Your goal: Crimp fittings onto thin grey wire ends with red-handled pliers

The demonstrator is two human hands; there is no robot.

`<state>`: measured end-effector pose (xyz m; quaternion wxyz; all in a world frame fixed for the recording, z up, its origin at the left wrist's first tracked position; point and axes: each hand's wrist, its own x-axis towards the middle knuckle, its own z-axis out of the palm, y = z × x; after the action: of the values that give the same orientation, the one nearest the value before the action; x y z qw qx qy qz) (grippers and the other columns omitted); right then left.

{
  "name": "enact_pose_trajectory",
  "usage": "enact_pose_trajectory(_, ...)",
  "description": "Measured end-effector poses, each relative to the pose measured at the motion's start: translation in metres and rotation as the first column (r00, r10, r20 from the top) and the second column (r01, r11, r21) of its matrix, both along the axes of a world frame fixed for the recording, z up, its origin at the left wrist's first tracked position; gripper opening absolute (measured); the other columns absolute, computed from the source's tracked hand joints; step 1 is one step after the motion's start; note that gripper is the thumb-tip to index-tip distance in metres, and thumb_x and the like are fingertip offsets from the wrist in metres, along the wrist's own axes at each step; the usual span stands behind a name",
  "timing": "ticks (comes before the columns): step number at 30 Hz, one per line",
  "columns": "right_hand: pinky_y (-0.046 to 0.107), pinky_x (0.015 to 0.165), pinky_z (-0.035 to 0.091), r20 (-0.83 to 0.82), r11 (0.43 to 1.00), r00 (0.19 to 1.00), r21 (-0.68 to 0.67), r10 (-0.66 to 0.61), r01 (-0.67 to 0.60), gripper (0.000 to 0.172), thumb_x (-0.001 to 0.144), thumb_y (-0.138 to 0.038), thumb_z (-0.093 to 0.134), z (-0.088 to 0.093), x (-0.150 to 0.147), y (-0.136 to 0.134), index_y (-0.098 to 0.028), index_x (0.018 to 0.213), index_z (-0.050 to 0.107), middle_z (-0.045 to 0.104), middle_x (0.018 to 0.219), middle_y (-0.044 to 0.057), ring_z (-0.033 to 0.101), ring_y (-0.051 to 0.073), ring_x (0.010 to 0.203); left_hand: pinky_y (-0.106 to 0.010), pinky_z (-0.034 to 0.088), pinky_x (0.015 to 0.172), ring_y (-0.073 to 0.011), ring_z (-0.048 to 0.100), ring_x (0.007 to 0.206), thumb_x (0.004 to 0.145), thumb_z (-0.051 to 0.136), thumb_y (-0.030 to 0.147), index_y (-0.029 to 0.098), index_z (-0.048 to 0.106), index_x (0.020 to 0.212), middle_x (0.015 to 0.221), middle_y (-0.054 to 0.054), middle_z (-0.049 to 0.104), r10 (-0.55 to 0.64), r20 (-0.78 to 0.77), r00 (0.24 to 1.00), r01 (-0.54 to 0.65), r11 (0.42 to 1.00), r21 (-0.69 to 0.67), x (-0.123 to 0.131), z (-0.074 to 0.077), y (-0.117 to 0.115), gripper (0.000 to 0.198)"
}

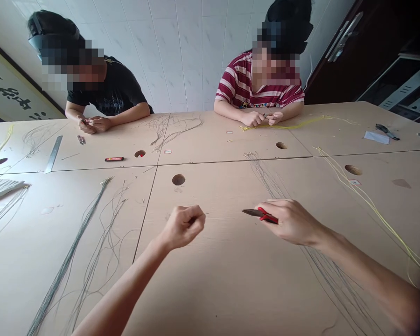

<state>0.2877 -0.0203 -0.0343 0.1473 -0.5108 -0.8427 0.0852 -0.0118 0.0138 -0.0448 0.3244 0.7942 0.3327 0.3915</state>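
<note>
My left hand (185,226) is closed above the middle of the table, thumb pressed against the curled fingers. A tiny tip seems to show beside the fingers, too small to name. My right hand (290,221) grips red-handled pliers (268,216), their dark pointed jaws directed left towards my left hand, with a gap between. Under my right hand and forearm runs a bundle of thin grey cords (265,178), with small metallic ends at the far end. Left of my left arm lie a thick bundle of grey-green cords (77,240) and a looser group of cords (103,238).
Two people sit across the table (210,284), hands at small work. Yellow cords (371,204) lie at right. A metal ruler (53,154), a red marker-like tube (114,159) and small snips (80,140) lie at far left. The tabletop has round holes (178,179) and seams.
</note>
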Motion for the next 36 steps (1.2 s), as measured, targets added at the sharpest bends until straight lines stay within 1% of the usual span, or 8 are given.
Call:
enact_pose_trajectory(5, 0.025, 0.055, 0.035, -0.323, 0.991, 0.943, -0.132, -0.074, 0.033, 0.026, 0.091, -0.037, 0.051, 0.004, -0.031, -0.001, -0.021, 0.070, 0.051, 0.049, 0.064, -0.001, 0.044, 0.013, 0.058, -0.017, 0.029, 0.042, -0.0061, 0.030, 0.046, 0.081, 0.042, 0.009, 0.021, 0.030, 0.062, 0.051, 0.007, 0.031, -0.001, 0.044, 0.999, 0.003, 0.999, -0.054, 0.014, 0.000, -0.006, 0.025)
enact_pose_trajectory(11, 0.027, 0.065, 0.041, -0.662, 0.918, 0.718, -0.389, -0.215, -0.083, 0.025, 0.088, -0.042, 0.057, 0.017, -0.071, -0.002, -0.022, 0.101, 0.064, 0.057, 0.078, 0.000, 0.051, 0.013, 0.070, -0.018, 0.034, 0.048, -0.0062, 0.037, 0.048, 0.086, 0.045, 0.015, 0.019, 0.043, 0.063, 0.053, 0.005, 0.044, -0.013, 0.098, 0.995, 0.026, 0.991, -0.132, 0.017, 0.012, -0.014, 0.024)
enact_pose_trajectory(15, 0.027, 0.063, 0.037, -0.765, 0.843, 0.595, -0.471, -0.244, -0.259, 0.023, 0.088, -0.042, 0.058, 0.021, -0.091, 0.001, -0.020, 0.088, 0.064, 0.053, 0.071, -0.001, 0.047, 0.012, 0.068, -0.018, 0.031, 0.046, -0.0057, 0.034, 0.046, 0.085, 0.044, 0.012, 0.018, 0.045, 0.064, 0.052, 0.006, 0.042, -0.038, 0.114, 0.993, 0.052, 0.991, -0.120, 0.015, 0.013, -0.017, 0.022)
enact_pose_trajectory(19, 0.027, 0.063, 0.035, -0.822, 0.830, 0.508, -0.457, -0.257, -0.320, 0.023, 0.087, -0.039, 0.060, 0.022, -0.098, 0.001, -0.019, 0.076, 0.059, 0.048, 0.067, -0.002, 0.043, 0.011, 0.066, -0.018, 0.030, 0.046, -0.0056, 0.034, 0.047, 0.085, 0.044, 0.010, 0.018, 0.044, 0.065, 0.052, 0.007, 0.042, -0.046, 0.121, 0.992, 0.060, 0.991, -0.118, 0.015, 0.013, -0.017, 0.022)
enact_pose_trajectory(24, 0.026, 0.057, 0.030, -0.824, 0.852, 0.509, -0.435, -0.248, -0.289, 0.024, 0.087, -0.037, 0.060, 0.024, -0.097, 0.000, -0.019, 0.072, 0.055, 0.041, 0.062, -0.004, 0.035, 0.010, 0.060, -0.019, 0.030, 0.045, -0.0054, 0.033, 0.047, 0.084, 0.045, 0.010, 0.018, 0.044, 0.064, 0.052, 0.007, 0.041, -0.059, 0.131, 0.990, 0.077, 0.988, -0.133, 0.016, 0.013, -0.017, 0.022)
enact_pose_trajectory(31, 0.025, 0.060, 0.034, -0.792, 0.907, 0.575, -0.374, -0.205, -0.192, 0.022, 0.089, -0.036, 0.057, 0.025, -0.096, -0.005, -0.020, 0.075, 0.055, 0.045, 0.066, -0.003, 0.039, 0.010, 0.063, -0.019, 0.035, 0.046, -0.0062, 0.042, 0.048, 0.084, 0.048, 0.014, 0.018, 0.049, 0.066, 0.053, 0.005, 0.048, -0.055, 0.140, 0.989, 0.084, 0.974, -0.209, 0.017, 0.014, -0.017, 0.019)
enact_pose_trajectory(34, 0.025, 0.059, 0.034, -0.775, 0.924, 0.601, -0.350, -0.195, -0.152, 0.020, 0.089, -0.036, 0.056, 0.026, -0.096, -0.007, -0.021, 0.076, 0.054, 0.043, 0.066, -0.004, 0.038, 0.011, 0.062, -0.020, 0.041, 0.047, -0.0075, 0.049, 0.049, 0.085, 0.052, 0.018, 0.016, 0.059, 0.083, 0.061, 0.003, 0.058, 0.021, 0.180, 0.983, 0.036, 0.951, -0.307, 0.017, 0.018, -0.018, 0.007)
enact_pose_trajectory(36, 0.025, 0.058, 0.034, -0.760, 0.936, 0.621, -0.333, -0.192, -0.117, 0.021, 0.090, -0.036, 0.055, 0.027, -0.096, -0.007, -0.021, 0.076, 0.053, 0.042, 0.065, -0.004, 0.038, 0.011, 0.061, -0.021, 0.044, 0.047, -0.0078, 0.052, 0.048, 0.085, 0.055, 0.020, 0.016, 0.060, 0.098, 0.066, 0.001, 0.062, 0.057, 0.229, 0.972, 0.022, 0.945, -0.326, 0.017, 0.020, -0.019, 0.015)
